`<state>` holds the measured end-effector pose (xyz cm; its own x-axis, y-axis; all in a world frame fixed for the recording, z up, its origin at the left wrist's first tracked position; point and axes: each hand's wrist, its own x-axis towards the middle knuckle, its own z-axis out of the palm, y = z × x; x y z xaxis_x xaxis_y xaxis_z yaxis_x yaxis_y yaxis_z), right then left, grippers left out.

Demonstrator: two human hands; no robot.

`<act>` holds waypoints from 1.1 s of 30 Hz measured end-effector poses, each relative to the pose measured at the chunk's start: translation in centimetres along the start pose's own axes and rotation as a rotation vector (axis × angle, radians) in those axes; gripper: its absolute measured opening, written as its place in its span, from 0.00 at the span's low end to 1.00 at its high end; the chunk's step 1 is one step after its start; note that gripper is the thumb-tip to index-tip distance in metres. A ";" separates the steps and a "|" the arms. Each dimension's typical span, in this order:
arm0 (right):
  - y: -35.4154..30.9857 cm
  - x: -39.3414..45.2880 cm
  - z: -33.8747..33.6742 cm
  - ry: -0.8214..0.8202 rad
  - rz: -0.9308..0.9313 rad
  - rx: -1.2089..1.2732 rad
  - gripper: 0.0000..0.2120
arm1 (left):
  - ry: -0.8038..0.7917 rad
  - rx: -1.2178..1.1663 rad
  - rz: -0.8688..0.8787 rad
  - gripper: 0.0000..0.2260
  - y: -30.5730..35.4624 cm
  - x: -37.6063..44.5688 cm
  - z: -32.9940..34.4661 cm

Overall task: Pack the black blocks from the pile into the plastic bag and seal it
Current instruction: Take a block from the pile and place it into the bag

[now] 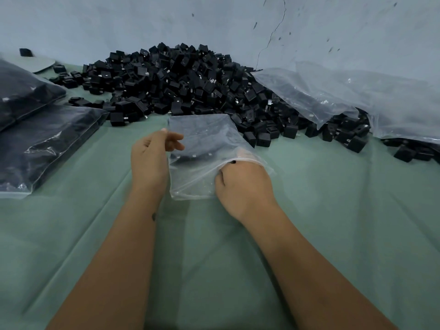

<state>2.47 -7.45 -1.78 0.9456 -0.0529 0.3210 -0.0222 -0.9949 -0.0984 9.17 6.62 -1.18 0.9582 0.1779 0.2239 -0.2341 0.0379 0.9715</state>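
Around me: two packed bags (40, 139) of dark pieces lie stacked at my far left; a heap of loose clear bags (357, 91) sprawls at the right, draped over the edge of the pile; a pale round plate (35, 63) sits far left by the wall (214, 20), a single block beside it
In the way: the pile of black blocks (181, 79) rises straight ahead against the wall; its near edge touches the far end of my bag
Plastic bag (202, 144): clear, lying flat on the green cloth (214, 258) between my hands; a few dark blocks show dimly through it; its mouth faces right, the white zip strip lifted
Left hand (150, 160): rests at the bag's left edge; thumb and fingers loosely curled, touching the film; whether they pinch it I cannot tell
Right hand (245, 186): fingers pushed inside the mouth, curled round the film at the opening; what they hold inside is hidden
Edges: wall close behind the pile; packed bags bound the left, loose bags the right
Open room: bare cloth stretches toward me, under and beside both forearms
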 end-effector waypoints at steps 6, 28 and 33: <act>0.1 0.3 0.6 -0.123 0.033 0.070 0.15 | -0.037 0.024 0.030 0.15 -0.4 0.0 0.1; -0.2 0.7 1.4 -0.153 0.022 0.122 0.18 | -0.313 0.143 0.162 0.10 -0.4 -0.9 0.4; -0.4 0.0 0.1 0.002 -0.143 -0.111 0.14 | -0.638 0.546 0.238 0.08 -0.8 -1.0 0.9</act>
<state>2.50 -7.09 -1.87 0.9410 0.0897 0.3262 0.0767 -0.9957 0.0527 8.51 5.54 -2.15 0.8411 -0.4697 0.2682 -0.4850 -0.4357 0.7582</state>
